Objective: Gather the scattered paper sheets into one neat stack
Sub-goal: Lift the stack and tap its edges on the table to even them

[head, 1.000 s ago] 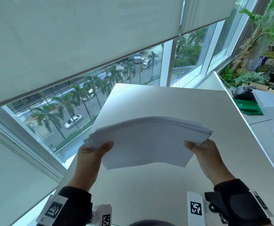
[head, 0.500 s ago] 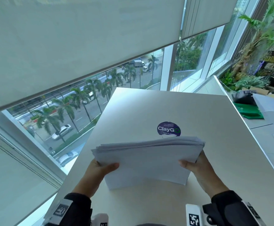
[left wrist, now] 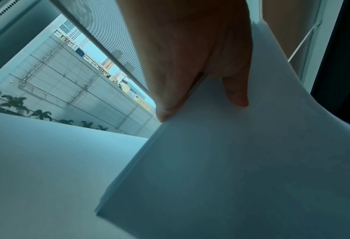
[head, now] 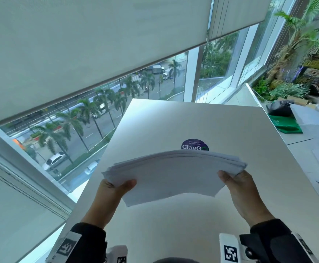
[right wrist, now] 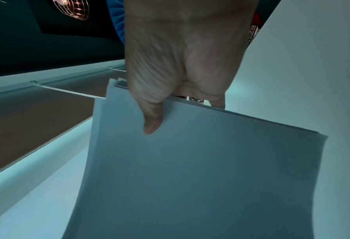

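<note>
Head view: a bundle of thin white paper sheets is held above the pale grey rectangular worktop, bowed upward in the middle, its far edges fanned and uneven. The left hand pinches the left short edge with the thumb on top; the right hand pinches the right short edge the same way. A round purple sticker on the worktop shows just beyond the bundle.

Left wrist view: the left hand's grip is clamped on the bundle, thumb pressed on one face and fingers on the other; the sheet edges at the corner lie nearly flush.

Right wrist view: the right hand's grip is likewise clamped, thumb on the near face, with a few sheets stepping out at the upper corner.

The paper looks light, limp and slippery sheet against sheet; holding both short edges mid-way suits it, and a loosened pinch would probably let the sheets settle square against the worktop.
</note>
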Motion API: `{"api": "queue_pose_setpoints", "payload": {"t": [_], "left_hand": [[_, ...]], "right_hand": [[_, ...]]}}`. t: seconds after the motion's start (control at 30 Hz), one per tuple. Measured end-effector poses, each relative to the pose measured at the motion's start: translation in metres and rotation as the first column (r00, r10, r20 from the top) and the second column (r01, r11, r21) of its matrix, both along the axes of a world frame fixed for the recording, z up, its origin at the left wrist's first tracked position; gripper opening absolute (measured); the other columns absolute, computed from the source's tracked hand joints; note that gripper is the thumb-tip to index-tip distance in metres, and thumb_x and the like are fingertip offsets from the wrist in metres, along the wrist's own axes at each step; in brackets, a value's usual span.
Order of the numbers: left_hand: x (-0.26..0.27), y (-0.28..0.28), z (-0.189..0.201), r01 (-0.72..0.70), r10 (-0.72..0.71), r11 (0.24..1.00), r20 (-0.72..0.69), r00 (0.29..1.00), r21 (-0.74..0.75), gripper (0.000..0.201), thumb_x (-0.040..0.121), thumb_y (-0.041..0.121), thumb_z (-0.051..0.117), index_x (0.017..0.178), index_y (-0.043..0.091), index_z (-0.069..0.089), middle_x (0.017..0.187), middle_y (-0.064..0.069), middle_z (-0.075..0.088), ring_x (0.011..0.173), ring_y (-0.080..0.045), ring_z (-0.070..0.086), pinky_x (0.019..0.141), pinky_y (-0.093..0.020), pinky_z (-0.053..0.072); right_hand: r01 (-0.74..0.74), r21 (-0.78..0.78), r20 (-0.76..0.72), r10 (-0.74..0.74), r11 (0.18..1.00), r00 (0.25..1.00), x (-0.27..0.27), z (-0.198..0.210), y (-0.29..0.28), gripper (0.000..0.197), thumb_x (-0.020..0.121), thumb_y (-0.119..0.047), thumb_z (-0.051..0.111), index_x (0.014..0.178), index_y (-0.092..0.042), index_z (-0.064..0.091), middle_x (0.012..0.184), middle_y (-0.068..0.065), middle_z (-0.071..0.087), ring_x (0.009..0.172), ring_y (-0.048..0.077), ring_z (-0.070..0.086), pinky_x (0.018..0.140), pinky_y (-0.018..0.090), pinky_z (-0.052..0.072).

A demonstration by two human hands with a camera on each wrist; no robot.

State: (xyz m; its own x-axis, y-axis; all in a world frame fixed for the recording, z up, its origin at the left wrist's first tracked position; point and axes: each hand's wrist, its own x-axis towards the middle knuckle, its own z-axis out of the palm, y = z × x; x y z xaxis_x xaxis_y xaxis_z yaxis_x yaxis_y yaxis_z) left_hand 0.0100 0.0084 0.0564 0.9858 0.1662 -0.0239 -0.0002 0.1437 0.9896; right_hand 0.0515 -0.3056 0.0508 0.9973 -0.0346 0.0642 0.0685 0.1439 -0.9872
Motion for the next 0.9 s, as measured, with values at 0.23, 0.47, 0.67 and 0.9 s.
{"api": "queue_pose_setpoints", "payload": {"t": [0.23, 0.47, 0.67, 0.9], "left_hand": [[-0.002, 0.004, -0.015, 0.055, -0.043, 0.991, -0.099, 0.994, 0.12, 0.05, 0.039, 0.021, 0.081, 0.088, 0.017, 0.068, 0.072, 0.009, 0.072, 0.068, 0.0, 0.065, 0.064, -0.014, 0.052], [0.002, -0.01, -0.012, -0.101, 0.105, 0.992, -0.058, 0.993, 0.074, 0.028, 0.068, -0.007, 0.076, 0.081, 0.017, 0.069, 0.071, 0.009, 0.075, 0.068, -0.008, 0.068, 0.063, -0.017, 0.056], [-0.001, -0.01, -0.002, -0.139, 0.135, 0.985, 0.046, 0.99, 0.099, 0.032, 0.068, -0.001, 0.076, 0.07, 0.031, 0.076, 0.07, 0.018, 0.074, 0.068, 0.0, 0.069, 0.064, -0.011, 0.055], [-0.002, -0.001, -0.021, -0.15, 0.166, 0.977, -0.102, 0.981, 0.15, 0.029, 0.066, -0.003, 0.079, 0.08, 0.02, 0.067, 0.066, 0.014, 0.074, 0.066, -0.003, 0.067, 0.057, -0.011, 0.053]], "right_hand": [[-0.085, -0.1, -0.104, 0.075, 0.991, 0.992, -0.004, -0.013, -0.011, 0.101, 0.025, -0.067, 0.084, 0.11, -0.017, 0.06, 0.095, -0.01, 0.061, 0.093, 0.01, 0.054, 0.076, 0.021, 0.045], [0.026, 0.002, -0.118, -0.025, 1.0, 0.993, -0.003, -0.006, 0.007, 0.068, 0.031, -0.058, 0.087, 0.086, -0.022, 0.068, 0.074, -0.013, 0.075, 0.083, 0.007, 0.068, 0.065, 0.008, 0.052], [0.008, 0.035, -0.096, -0.005, 0.999, 0.995, 0.002, 0.003, 0.015, 0.07, 0.038, -0.069, 0.08, 0.089, -0.023, 0.069, 0.084, -0.01, 0.075, 0.082, 0.004, 0.068, 0.069, 0.012, 0.053], [-0.048, -0.045, -0.114, 0.043, 0.998, 0.993, 0.0, -0.011, 0.019, 0.026, 0.088, -0.006, 0.06, 0.101, -0.029, 0.056, 0.1, -0.006, 0.066, 0.088, 0.003, 0.064, 0.075, 0.022, 0.046]]}}
